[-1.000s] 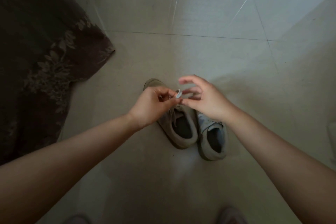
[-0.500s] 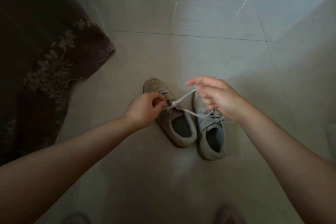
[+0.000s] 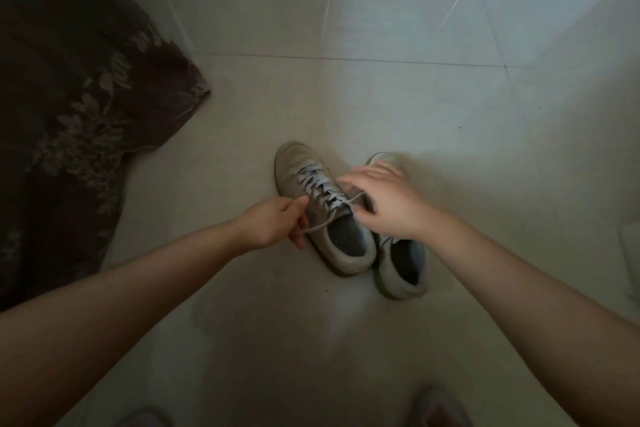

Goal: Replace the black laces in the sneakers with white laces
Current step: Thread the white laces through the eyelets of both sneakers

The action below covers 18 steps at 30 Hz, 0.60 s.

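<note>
Pinching white lace (image 3: pixel 320 226) w/ L hand (image 3: pixel 273 225); R hand (image 3: pixel 384 199) blurred, grip unclear, over sneakers (image 3: pixel 332 218).

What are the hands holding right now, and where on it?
The left hand pinches one free end of the white lace threaded through the left sneaker. The right hand pinches the other end near the top eyelets.

Mid-frame, two pale sneakers (image 3: pixel 346 236) sit side by side on the tiled floor (image 3: pixel 381 97). The left hand (image 3: pixel 273 224) pinches a white lace (image 3: pixel 323 224) end; the right hand (image 3: pixel 388 204), blurred, hovers over the shoes. Dark patterned cloth (image 3: pixel 76 97) fills the upper left.
</note>
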Each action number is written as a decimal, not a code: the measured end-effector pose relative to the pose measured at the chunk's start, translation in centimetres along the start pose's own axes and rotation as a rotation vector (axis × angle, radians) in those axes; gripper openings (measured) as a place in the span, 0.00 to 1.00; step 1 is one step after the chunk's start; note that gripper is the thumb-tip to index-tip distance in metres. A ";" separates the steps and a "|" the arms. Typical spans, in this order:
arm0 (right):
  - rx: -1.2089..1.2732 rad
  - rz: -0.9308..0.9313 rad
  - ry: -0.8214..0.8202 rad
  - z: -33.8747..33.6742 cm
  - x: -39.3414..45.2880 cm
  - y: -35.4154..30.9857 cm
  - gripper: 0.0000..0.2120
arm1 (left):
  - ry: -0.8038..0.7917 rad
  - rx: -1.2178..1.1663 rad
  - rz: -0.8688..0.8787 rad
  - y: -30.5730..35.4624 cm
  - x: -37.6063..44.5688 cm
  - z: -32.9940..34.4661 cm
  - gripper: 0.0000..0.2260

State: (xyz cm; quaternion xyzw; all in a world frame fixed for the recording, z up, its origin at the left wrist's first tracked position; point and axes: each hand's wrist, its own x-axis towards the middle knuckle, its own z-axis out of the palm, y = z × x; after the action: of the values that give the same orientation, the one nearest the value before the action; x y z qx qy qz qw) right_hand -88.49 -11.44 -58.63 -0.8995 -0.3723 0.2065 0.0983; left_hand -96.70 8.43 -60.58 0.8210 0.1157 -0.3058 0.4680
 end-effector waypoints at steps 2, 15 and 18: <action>-0.008 0.046 -0.062 0.3 0.5 -0.6 0.26 | -0.008 -0.122 -0.021 1.1 0.1 0.6 0.18; 0.176 0.213 -0.099 0.1 0.3 1.5 0.16 | -0.294 -0.630 -0.007 1.1 -0.7 -0.1 0.11; 0.073 0.241 0.262 2.3 0.8 0.5 0.05 | -0.088 -0.517 0.041 1.3 -1.0 0.4 0.14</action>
State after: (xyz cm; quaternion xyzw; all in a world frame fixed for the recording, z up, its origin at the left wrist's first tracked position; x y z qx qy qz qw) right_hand -88.72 -11.17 -61.09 -0.9527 -0.2379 0.1110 0.1530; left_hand -97.05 7.51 -59.20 0.6621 0.1530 -0.2918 0.6731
